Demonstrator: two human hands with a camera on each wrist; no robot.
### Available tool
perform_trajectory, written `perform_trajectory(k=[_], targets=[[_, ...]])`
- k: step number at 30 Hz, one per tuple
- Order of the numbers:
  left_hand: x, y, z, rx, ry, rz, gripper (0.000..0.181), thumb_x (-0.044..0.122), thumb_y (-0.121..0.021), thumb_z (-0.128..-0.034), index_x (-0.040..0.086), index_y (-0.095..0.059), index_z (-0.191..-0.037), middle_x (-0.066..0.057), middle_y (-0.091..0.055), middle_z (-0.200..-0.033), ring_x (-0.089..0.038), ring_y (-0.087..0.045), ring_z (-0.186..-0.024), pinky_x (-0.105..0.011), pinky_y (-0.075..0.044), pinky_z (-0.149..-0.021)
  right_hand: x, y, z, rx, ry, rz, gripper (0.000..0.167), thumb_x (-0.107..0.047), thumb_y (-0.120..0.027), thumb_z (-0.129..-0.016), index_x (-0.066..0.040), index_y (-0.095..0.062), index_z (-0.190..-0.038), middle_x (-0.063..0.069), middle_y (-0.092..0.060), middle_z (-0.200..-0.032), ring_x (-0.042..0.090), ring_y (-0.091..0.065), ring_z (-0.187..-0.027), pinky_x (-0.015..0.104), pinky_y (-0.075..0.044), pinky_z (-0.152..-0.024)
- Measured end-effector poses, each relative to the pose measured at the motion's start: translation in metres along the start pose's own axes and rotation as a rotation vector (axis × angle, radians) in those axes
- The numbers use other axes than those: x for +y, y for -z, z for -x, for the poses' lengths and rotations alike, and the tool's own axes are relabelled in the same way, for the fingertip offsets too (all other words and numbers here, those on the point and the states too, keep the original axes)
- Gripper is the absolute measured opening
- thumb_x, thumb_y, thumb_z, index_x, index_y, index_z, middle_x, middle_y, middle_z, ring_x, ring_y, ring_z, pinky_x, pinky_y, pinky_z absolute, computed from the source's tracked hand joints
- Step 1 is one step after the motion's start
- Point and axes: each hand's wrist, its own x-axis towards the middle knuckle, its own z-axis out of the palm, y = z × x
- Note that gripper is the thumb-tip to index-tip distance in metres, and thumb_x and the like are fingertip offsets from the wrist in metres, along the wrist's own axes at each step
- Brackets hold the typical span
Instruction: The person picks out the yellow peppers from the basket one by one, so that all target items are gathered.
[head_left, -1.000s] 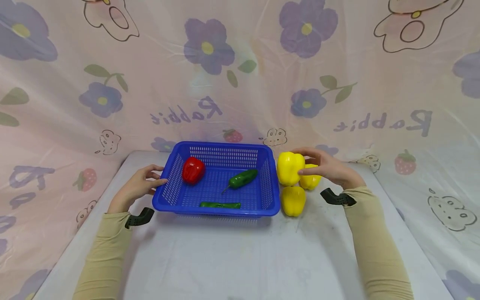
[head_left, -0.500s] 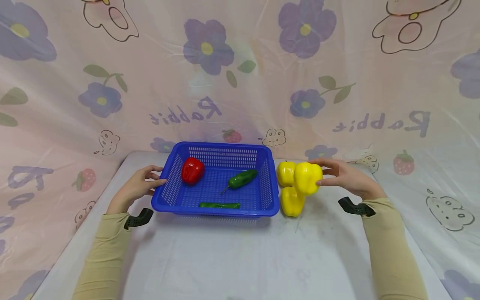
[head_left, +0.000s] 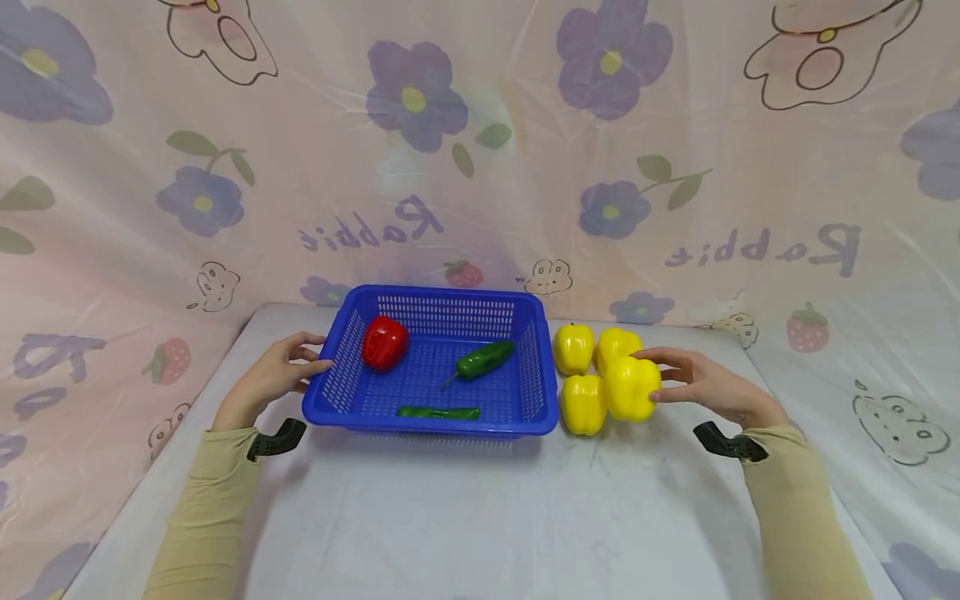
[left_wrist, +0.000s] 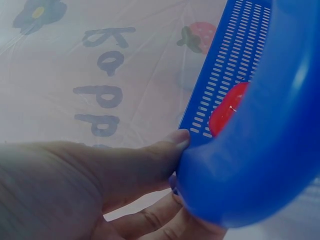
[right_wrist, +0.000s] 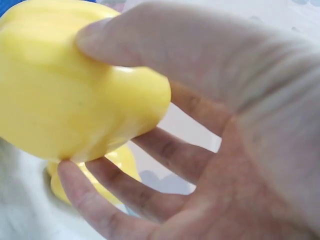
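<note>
My right hand (head_left: 708,384) grips a yellow bell pepper (head_left: 632,388) from its right side, thumb on one side and fingertips on the other, as the right wrist view shows on the pepper (right_wrist: 60,85). Three more yellow bell peppers stand close by: one front left (head_left: 584,406), one back left (head_left: 574,349) and one behind (head_left: 617,343). My left hand (head_left: 273,372) holds the left rim of a blue plastic basket (head_left: 431,425). In the left wrist view its thumb (left_wrist: 172,142) touches the basket rim and the fingers reach below.
Inside the basket lie a red bell pepper (head_left: 386,343), a green chili pepper (head_left: 484,360) with a stem, and a second long green pepper (head_left: 438,412) along the front wall. The white table (head_left: 480,517) meets a patterned curtain (head_left: 480,200) at the back.
The gripped yellow pepper has moved from beside the basket's right wall to the right and nearer the front, uncovering the two peppers behind. The left hand and basket stay put.
</note>
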Motion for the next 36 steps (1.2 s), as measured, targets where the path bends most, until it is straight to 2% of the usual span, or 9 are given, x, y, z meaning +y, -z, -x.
perform_trajectory(k=[12, 17, 27, 36], targets=[[0.000, 0.000, 0.000, -0.003, -0.011, 0.009, 0.058, 0.019, -0.063, -0.0938, -0.006, -0.036, -0.139, -0.027, -0.054, -0.110, -0.025, -0.065, -0.080, -0.040, -0.057, -0.073, 0.011, 0.001, 0.011, 0.016, -0.011, -0.027, 0.059, -0.015, -0.070, -0.087, -0.010, -0.045, -0.140, 0.016, -0.034, -0.146, 0.046, -0.039, -0.123, 0.040, -0.047, -0.092], [-0.002, 0.000, -0.001, -0.008, -0.006, 0.007, 0.059, 0.019, -0.063, -0.0938, -0.006, -0.036, -0.140, -0.027, -0.053, -0.110, -0.025, -0.064, -0.079, -0.037, -0.057, -0.072, 0.017, -0.002, 0.014, 0.011, -0.023, -0.033, 0.059, -0.015, -0.070, -0.088, -0.009, -0.045, -0.141, 0.017, -0.033, -0.147, 0.047, -0.038, -0.123, 0.043, -0.046, -0.093], [0.000, 0.000, 0.000, -0.006, 0.001, -0.009, 0.058, 0.019, -0.062, -0.0945, -0.006, -0.035, -0.140, -0.028, -0.053, -0.112, -0.026, -0.065, -0.080, -0.039, -0.057, -0.073, 0.026, -0.010, 0.014, -0.013, -0.039, -0.053, 0.058, -0.015, -0.068, -0.089, -0.008, -0.044, -0.141, 0.020, -0.031, -0.148, 0.050, -0.034, -0.125, 0.052, -0.044, -0.094], [-0.001, 0.000, -0.001, 0.000, -0.012, -0.007, 0.057, 0.017, -0.063, -0.0937, -0.007, -0.037, -0.138, -0.027, -0.054, -0.108, -0.026, -0.066, -0.080, -0.040, -0.057, -0.072, 0.039, -0.014, 0.010, -0.016, -0.064, -0.065, 0.058, -0.016, -0.069, -0.088, -0.008, -0.044, -0.141, 0.020, -0.033, -0.147, 0.051, -0.033, -0.126, 0.053, -0.043, -0.095]])
